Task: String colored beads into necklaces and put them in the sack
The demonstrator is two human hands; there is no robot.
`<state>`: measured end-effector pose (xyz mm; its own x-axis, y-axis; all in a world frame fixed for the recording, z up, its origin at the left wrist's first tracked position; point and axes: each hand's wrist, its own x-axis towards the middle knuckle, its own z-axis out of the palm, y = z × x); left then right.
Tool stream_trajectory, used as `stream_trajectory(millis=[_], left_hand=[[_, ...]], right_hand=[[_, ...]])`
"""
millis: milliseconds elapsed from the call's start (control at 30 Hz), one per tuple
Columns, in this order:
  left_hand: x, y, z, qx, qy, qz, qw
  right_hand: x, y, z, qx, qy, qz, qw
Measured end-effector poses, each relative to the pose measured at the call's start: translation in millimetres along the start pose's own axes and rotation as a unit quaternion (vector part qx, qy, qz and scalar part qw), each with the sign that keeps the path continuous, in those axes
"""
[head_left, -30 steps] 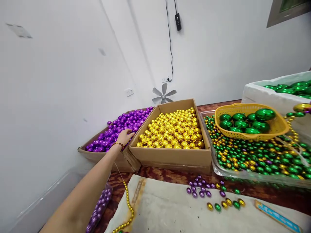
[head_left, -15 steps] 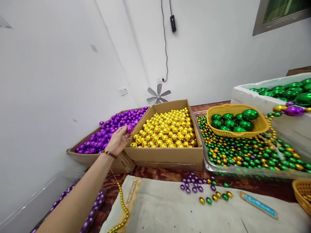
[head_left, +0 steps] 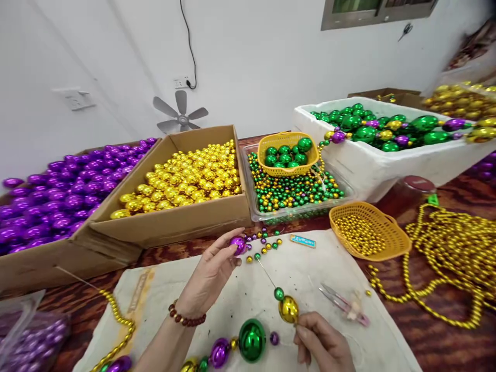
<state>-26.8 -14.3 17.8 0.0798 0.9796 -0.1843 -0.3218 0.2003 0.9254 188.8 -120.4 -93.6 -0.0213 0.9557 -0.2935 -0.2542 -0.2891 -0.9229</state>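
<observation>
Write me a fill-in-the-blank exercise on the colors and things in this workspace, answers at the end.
1. The round bead in the left hand is colored ____.
2. The big bead nearest the right hand is colored ____.
3. The gray blades near the wall belong to a ____.
4. Beads in the white foam box are mostly colored ____.

Missing words: purple; gold; fan; green.
</observation>
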Motion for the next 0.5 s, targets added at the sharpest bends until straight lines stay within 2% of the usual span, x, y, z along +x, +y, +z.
stream_trajectory(millis=[133, 267, 400, 500], left_hand=[[2.3, -14.6, 8.8, 0.135, 0.033, 0.074, 0.988], [0.9, -23.5, 11.0, 0.196, 0.077, 0.151, 0.966], [0.1, -25.9, 10.8, 0.235, 0.094, 0.183, 0.95], [2.3, -26.7, 9.9, 0.229, 0.12, 0.182, 0.949]], right_hand=[[-0.3, 0.5, 0.3, 0.013, 0.001, -0.007, 1.0], [0.7, 9.4, -1.5, 0.018, -0.01, -0.015, 1.0], [0.9, 13.7, -0.8, 0.02, -0.01, -0.02, 1.0], [-0.1, 12.7, 1.5, 0.021, -0.008, -0.02, 1.0]])
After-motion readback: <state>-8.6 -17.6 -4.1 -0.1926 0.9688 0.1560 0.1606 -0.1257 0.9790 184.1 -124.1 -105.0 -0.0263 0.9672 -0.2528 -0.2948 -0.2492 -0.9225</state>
